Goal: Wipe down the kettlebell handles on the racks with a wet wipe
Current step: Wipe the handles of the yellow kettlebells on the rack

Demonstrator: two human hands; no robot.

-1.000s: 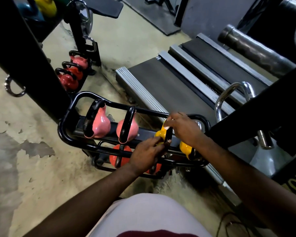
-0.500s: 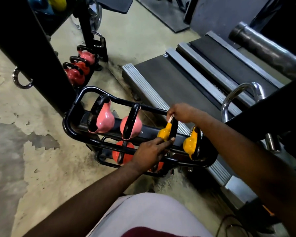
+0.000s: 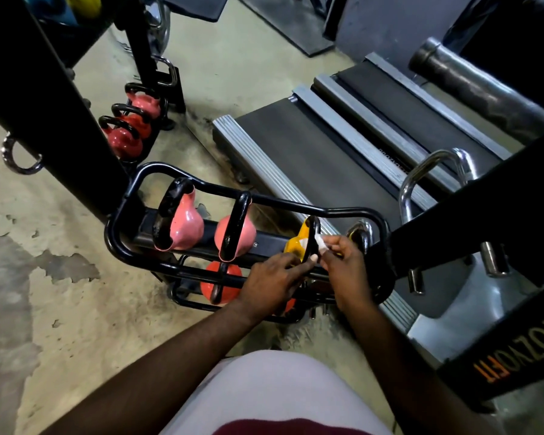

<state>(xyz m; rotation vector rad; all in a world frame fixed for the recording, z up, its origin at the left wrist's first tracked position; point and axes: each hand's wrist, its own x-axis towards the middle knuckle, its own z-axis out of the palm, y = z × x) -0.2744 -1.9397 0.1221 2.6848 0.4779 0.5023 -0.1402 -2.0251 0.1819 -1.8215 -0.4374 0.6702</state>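
**Wipe held to a yellow kettlebell's handle**

The bare concrete floor (image 3: 60, 309) is stained, and its coating peels in patches at the left. A black post (image 3: 44, 98) stands there, with 3 red kettlebells (image 3: 126, 139) in a row behind it. Nearer, a low black tubular rack (image 3: 120, 233) carries 2 pink kettlebells (image 3: 186, 224) on its upper tier and an orange kettlebell (image 3: 223, 277) below. Right of the pink pair, on the upper tier, sits the yellow kettlebell (image 3: 296, 243). The left hand (image 3: 270, 284) reaches over the rack's front rail, fingers nearly straight, their tips touching the near foot of the black handle (image 3: 312, 233). The right hand (image 3: 343, 265) pinches a white wet wipe (image 3: 322, 241) between thumb and fingers against the handle's right side. Beyond the rack lies a treadmill (image 3: 311, 158). A black frame (image 3: 500, 365) with orange lettering crosses the right edge.
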